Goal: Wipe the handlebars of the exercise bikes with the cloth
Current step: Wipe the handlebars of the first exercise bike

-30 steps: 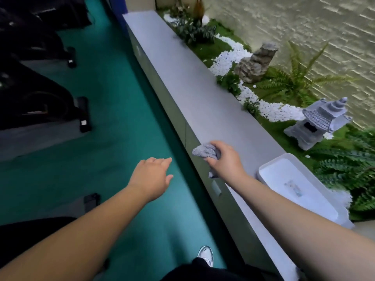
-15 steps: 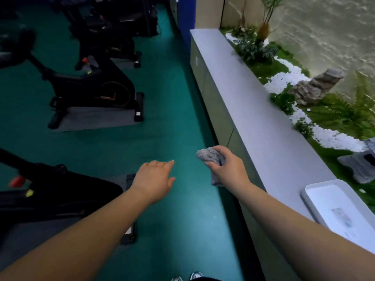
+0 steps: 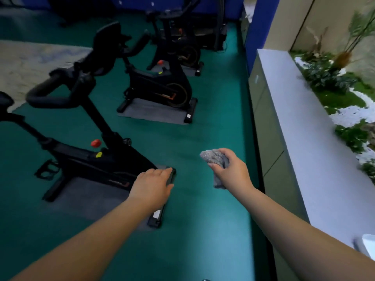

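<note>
Right hand (image 3: 231, 171) gripping a bunched grey cloth (image 3: 215, 158) over the green floor (image 3: 203, 138) — well apart from the nearest bike's handlebars (image 3: 54, 88). Left hand (image 3: 152, 184) held out flat, fingers relaxed, probably touching nothing — holding nothing.

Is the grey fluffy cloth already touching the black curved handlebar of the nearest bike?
Apart. The head view shows the grey fluffy cloth held in the right hand over green floor, far right of the black curved handlebar.

Teal floor (image 3: 213, 128), grey ledge (image 3: 304, 149), blue wall (image 3: 257, 23), planter greenery (image 3: 328, 78)
</note>
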